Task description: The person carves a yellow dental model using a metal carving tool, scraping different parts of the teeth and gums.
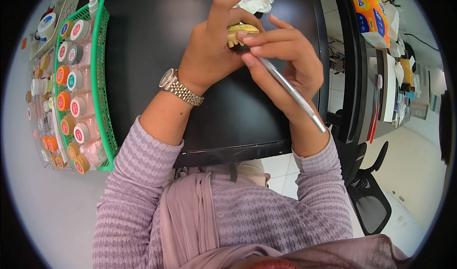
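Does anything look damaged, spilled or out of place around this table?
Only small things. The table's near edge has pale scuffs, suggesting wear. A crumpled white wad shows just beyond the left hand, looking discarded; I can't tell whether it's paper or plastic. I see no spill.

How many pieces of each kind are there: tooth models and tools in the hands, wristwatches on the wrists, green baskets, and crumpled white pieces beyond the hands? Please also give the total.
Yellow tooth model, in the left hand: 1
Silver tool, in the right hand: 1
Wristwatch: 1
Green basket: 1
Crumpled white piece: 1
Total: 5
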